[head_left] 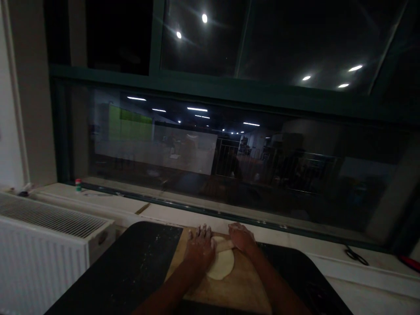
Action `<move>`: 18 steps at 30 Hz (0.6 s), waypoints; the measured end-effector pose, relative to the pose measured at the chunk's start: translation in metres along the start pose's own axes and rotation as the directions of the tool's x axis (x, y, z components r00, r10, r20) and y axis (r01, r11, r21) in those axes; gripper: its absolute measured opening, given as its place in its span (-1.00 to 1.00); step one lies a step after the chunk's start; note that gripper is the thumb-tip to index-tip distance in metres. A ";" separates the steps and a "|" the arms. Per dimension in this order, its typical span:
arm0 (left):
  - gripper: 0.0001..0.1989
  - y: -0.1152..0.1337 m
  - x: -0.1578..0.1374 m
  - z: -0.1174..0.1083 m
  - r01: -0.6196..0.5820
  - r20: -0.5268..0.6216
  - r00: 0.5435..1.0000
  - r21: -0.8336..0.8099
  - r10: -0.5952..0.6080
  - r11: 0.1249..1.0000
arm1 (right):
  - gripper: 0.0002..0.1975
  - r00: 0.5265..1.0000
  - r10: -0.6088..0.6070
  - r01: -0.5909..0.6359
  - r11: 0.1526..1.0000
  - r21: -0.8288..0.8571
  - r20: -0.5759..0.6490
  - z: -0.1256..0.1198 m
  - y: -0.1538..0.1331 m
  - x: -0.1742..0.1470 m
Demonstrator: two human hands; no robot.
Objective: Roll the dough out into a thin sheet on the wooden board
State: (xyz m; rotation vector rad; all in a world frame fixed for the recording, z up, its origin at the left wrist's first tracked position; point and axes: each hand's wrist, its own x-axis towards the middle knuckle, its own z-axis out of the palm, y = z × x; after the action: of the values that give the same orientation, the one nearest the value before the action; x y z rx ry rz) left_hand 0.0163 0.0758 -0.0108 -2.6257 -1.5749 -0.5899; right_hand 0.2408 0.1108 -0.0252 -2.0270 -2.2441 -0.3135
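Note:
A flat round of pale dough (222,267) lies on a wooden board (236,288). Across its far part runs a rolling pin (224,246), its right end inside the curled fingers of my right hand (242,237). My left hand (201,247) lies flat with fingers spread, at the dough's left edge by the pin's left end; its palm hides what it touches there. Flour whitens the fingers of both hands.
The board rests on a dark table (131,267) dusted with flour. Behind it runs a white windowsill (187,218) with scissors (356,255) at right and a small red-and-green container (78,184) at left. A radiator (49,236) stands left; a dark window reflects lights.

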 end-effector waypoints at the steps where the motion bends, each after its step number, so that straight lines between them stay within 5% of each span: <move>1: -0.48 0.003 -0.005 -0.001 -0.015 -0.003 1.000 -0.015 0.015 1.000 | -0.64 0.999 0.032 -0.032 0.999 -0.017 0.001 -0.002 -0.001 -0.013; 10: -0.52 0.007 -0.054 0.001 -0.298 -0.130 0.947 -0.027 0.292 0.954 | -0.51 0.988 0.146 -0.149 0.984 -0.093 -0.041 -0.034 -0.033 -0.123; 18: -0.53 -0.014 -0.072 -0.010 -0.469 -0.157 0.876 -0.058 0.456 0.881 | -0.49 0.974 0.169 -0.181 0.981 -0.067 -0.153 -0.008 -0.055 -0.182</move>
State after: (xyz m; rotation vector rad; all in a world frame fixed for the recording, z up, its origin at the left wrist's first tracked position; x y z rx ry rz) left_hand -0.0286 0.0196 -0.0272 -2.8065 -0.8447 -0.7990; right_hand 0.2056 -0.0728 -0.0607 -2.1466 -1.9816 -0.5257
